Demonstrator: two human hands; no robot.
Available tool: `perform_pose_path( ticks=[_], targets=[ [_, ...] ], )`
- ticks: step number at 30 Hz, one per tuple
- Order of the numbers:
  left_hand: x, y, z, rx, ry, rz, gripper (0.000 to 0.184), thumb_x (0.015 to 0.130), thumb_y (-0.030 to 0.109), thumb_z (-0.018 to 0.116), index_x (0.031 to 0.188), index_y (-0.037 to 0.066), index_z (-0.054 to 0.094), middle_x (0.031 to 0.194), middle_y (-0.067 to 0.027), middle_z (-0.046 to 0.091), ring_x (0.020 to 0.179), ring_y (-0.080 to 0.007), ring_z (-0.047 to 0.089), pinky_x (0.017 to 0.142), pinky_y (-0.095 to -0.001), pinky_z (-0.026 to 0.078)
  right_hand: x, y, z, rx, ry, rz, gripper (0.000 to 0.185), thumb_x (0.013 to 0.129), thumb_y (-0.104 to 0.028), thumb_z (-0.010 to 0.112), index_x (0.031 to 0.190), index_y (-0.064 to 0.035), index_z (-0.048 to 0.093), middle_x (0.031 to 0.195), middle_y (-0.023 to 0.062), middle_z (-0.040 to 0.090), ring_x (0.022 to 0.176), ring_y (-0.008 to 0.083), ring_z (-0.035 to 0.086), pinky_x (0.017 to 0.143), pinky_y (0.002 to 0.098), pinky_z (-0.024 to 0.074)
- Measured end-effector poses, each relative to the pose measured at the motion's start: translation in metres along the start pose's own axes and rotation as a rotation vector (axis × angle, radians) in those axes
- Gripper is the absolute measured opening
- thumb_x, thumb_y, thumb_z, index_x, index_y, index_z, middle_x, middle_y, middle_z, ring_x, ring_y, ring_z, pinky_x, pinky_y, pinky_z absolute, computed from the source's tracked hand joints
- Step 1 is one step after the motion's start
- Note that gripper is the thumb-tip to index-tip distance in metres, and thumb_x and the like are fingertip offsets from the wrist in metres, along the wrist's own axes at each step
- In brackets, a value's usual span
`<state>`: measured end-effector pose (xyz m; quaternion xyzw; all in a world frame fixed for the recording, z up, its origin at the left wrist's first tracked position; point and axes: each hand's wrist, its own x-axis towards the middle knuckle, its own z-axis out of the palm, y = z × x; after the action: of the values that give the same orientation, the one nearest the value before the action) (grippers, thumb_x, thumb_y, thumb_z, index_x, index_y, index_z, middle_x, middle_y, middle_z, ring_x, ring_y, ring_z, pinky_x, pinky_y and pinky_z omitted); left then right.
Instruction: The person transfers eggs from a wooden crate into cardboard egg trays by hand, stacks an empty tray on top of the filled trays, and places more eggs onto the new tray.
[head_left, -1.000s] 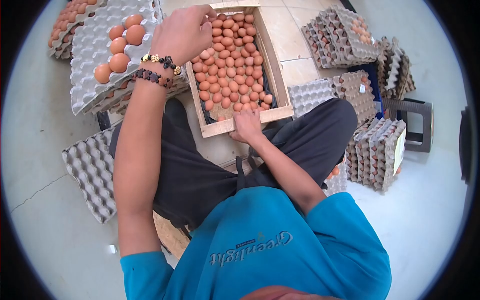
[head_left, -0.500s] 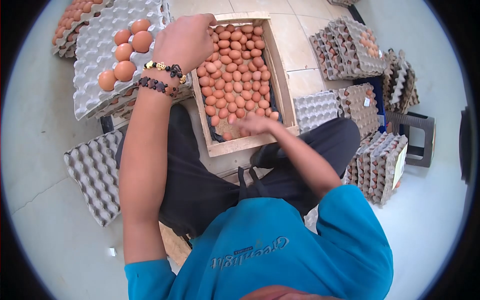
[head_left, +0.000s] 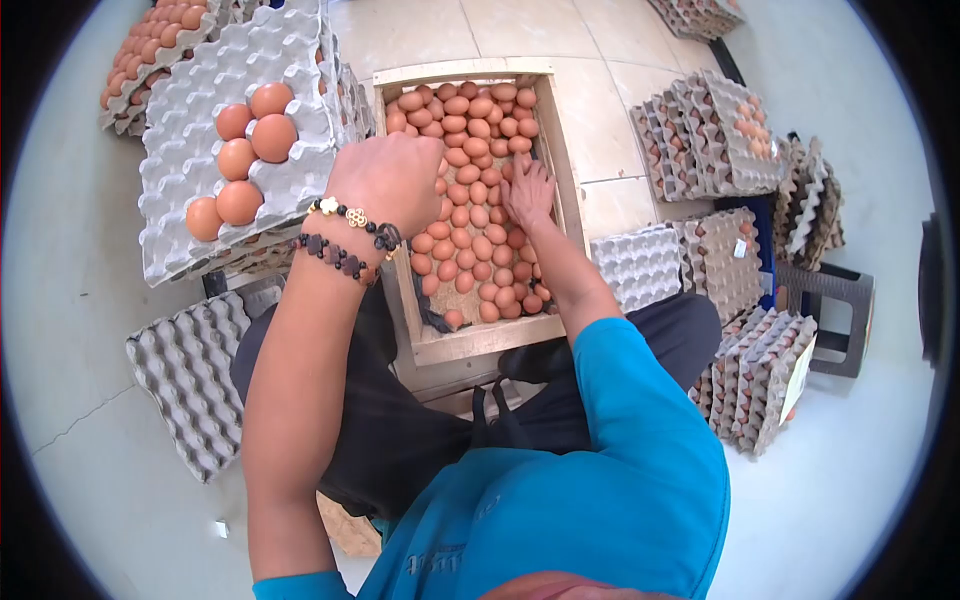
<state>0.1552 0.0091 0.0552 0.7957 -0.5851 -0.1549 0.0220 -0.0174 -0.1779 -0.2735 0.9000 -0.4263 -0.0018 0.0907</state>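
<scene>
Floor tiles (head_left: 610, 120) are seen around a wooden crate (head_left: 480, 348), in which brown eggs (head_left: 481, 246) are heaped. The left hand (head_left: 388, 182) and the right hand (head_left: 528, 193) are held apart from each other. The former is curled over the crate's left side; its fingertips are hidden, and whether anything is gripped cannot be told. The latter is laid, fingers spread, over eggs at the right side. Six further eggs (head_left: 236, 159) are set atop stacked grey trays (head_left: 178, 160) at left.

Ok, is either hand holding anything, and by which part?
Cannot be told for the left hand: its grasp is hidden. The right hand lies spread over eggs, no hold visible.
</scene>
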Motion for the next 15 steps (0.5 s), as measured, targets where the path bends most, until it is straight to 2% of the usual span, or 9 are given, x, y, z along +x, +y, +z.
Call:
perform_pose_path(
  ticks=[3,5,7,8,10,14,15],
  targets=[
    [0.0,-0.002,0.001,0.014,0.006,-0.022,0.029,0.083,0.013,0.056,0.109,0.008,0.066,0.086,-0.0186,0.069,0.084,-0.0353,0.068,0.072,-0.0462,0.055,-0.002,0.005,0.003,0.054,-0.014,-0.05,0.067,0.089,-0.043,0.057,0.144,-0.01,0.037,0.109,0.0168,0.053,0.096,0.0283,0.053,0.084,0.0387,0.0393],
    [-0.004,0.0,0.006,0.034,0.035,-0.029,0.029,0.084,0.016,0.057,0.111,0.009,0.065,0.084,-0.0177,0.068,0.082,-0.0353,0.068,0.071,-0.0462,0.055,-0.004,0.007,0.006,0.152,0.016,-0.068,0.06,0.088,-0.038,0.058,0.137,-0.0085,0.042,0.107,0.0175,0.052,0.094,0.0301,0.053,0.083,0.041,0.0404],
    [-0.006,0.004,0.011,0.012,0.019,-0.011,0.024,0.085,0.022,0.06,0.104,0.007,0.062,0.08,-0.0163,0.067,0.077,-0.0349,0.068,0.067,-0.0466,0.054,-0.012,0.01,0.002,0.211,0.045,-0.086,0.055,0.087,-0.035,0.06,0.133,-0.0081,0.044,0.106,0.0184,0.051,0.095,0.0321,0.052,0.083,0.0425,0.041],
    [-0.007,0.007,0.015,0.006,0.027,0.005,0.023,0.085,0.023,0.06,0.101,0.007,0.061,0.08,-0.0162,0.067,0.076,-0.0348,0.068,0.067,-0.0466,0.054,-0.018,0.01,0.001,0.317,0.09,-0.076,0.049,0.084,-0.029,0.063,0.126,-0.0091,0.045,0.111,0.0208,0.05,0.098,0.0356,0.052,0.085,0.0445,0.0417],
    [-0.008,0.012,0.02,-0.028,0.029,0.021,0.022,0.086,0.025,0.061,0.093,0.005,0.058,0.078,-0.0157,0.066,0.073,-0.0345,0.067,0.065,-0.0465,0.053,-0.027,0.015,0.011,0.355,0.19,-0.125,0.047,0.084,-0.026,0.063,0.125,-0.0102,0.045,0.115,0.0212,0.048,0.1,0.0368,0.051,0.086,0.0448,0.0418],
    [-0.008,0.022,0.023,-0.006,0.052,0.081,0.022,0.085,0.025,0.06,0.094,0.005,0.058,0.076,-0.0155,0.066,0.072,-0.0338,0.067,0.064,-0.0455,0.053,-0.024,0.016,0.027,0.424,0.335,-0.152,0.045,0.084,-0.021,0.064,0.124,-0.0114,0.046,0.121,0.02,0.047,0.104,0.0373,0.049,0.087,0.0461,0.042],
    [-0.008,0.024,0.023,-0.01,0.048,0.089,0.021,0.085,0.024,0.06,0.093,0.004,0.058,0.076,-0.0152,0.066,0.072,-0.0336,0.067,0.064,-0.0452,0.053,-0.021,0.015,0.025,0.432,0.3,-0.124,0.044,0.085,-0.022,0.063,0.124,-0.0118,0.045,0.121,0.0193,0.047,0.104,0.037,0.049,0.087,0.0464,0.0421]
  ],
)
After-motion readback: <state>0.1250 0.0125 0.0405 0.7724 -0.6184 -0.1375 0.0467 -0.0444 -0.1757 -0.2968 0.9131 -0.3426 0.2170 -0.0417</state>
